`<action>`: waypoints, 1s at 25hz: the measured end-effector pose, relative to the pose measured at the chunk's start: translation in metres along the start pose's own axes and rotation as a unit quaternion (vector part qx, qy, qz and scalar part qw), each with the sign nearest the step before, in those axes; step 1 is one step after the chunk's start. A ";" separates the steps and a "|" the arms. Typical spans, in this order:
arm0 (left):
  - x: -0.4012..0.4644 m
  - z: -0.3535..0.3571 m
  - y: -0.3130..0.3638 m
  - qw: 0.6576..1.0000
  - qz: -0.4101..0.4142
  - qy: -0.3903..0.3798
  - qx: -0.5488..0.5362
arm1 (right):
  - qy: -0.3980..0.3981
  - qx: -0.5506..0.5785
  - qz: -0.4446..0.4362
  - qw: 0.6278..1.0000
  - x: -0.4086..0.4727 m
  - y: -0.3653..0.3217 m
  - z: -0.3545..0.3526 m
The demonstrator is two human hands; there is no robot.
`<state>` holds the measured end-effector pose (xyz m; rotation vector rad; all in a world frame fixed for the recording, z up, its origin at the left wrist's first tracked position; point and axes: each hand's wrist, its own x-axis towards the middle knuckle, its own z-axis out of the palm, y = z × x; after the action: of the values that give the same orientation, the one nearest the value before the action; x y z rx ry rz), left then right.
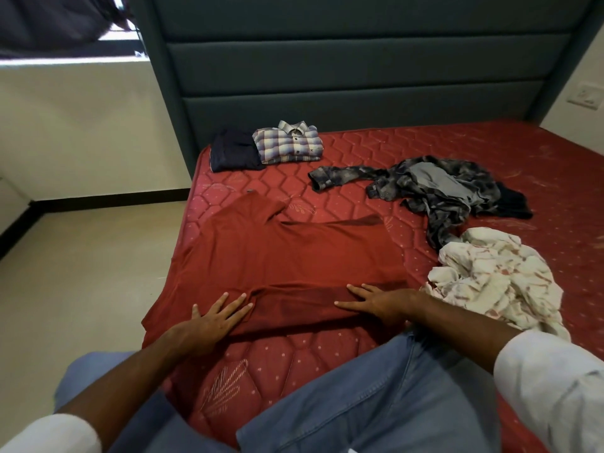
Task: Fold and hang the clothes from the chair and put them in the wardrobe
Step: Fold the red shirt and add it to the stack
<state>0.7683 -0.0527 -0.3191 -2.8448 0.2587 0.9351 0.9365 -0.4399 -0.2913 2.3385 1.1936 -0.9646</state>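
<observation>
1. The red shirt [277, 256] lies flat on the bed [490, 152], directly ahead of both hands; its long axis runs away from the person, toward the headboard.
2. The left hand [215, 317] rests flat on the near left part, fingers straight, gripping nothing.
3. The right hand [372, 300] presses flat on the folded near band, also gripping nothing.
4. Both hands are equally near the shirt; I judge the next fold starts from this near edge.
5. The shirt is plain dark red, soft, slightly wrinkled, one sleeve pointing far-left.
</observation>
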 end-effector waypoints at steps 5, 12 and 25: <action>0.009 -0.025 -0.005 0.996 -0.005 0.003 -0.089 | 0.027 0.086 -0.017 0.996 -0.003 0.002 -0.019; 0.085 -0.104 -0.037 0.984 -0.025 0.169 0.047 | 0.253 0.084 0.099 0.959 0.040 0.034 -0.074; 0.273 -0.186 -0.113 0.942 -0.087 0.229 0.228 | 0.260 0.190 0.128 0.938 0.180 0.186 -0.124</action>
<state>1.1145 -0.0086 -0.3253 -2.5464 0.2279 0.1363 1.2126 -0.3753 -0.3304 3.0979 0.8814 -0.5310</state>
